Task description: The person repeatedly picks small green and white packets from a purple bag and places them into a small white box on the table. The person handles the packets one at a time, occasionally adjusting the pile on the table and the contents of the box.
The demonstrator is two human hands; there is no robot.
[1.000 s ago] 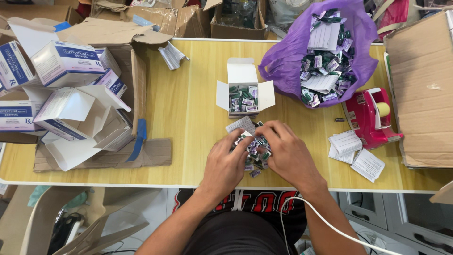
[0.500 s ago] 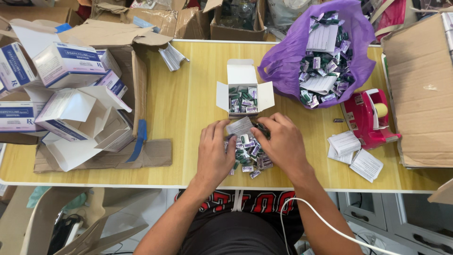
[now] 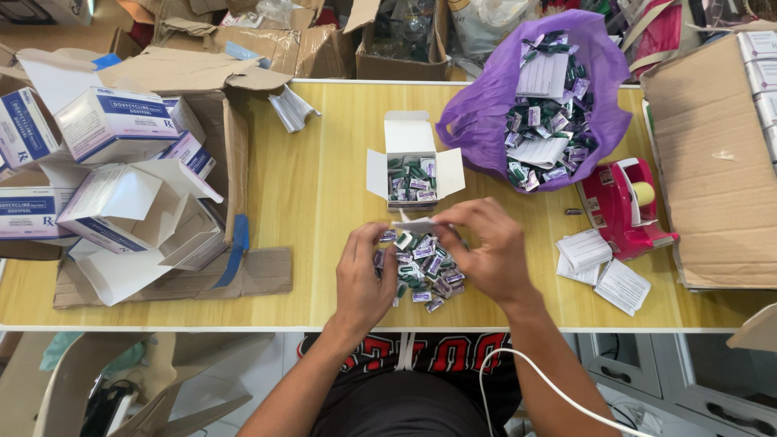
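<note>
Now, a pile of small sachets (image 3: 421, 271) was cupped on the yellow table (image 3: 324, 202) by the left hand (image 3: 364, 279), fingers curled; a few were pinched by the right hand (image 3: 486, 251). Sachets could be scattered past the open white carton (image 3: 411, 166) if swept carelessly.

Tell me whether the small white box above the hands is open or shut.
Open: the small white box has its flaps spread outward, with small packets visible inside.

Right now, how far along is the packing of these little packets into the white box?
Done: the small open white box already holds a layer of packets. In hand: left hand and right hand are on the loose pile of packets on the table. Left: that pile and the well-filled purple bag.
</note>
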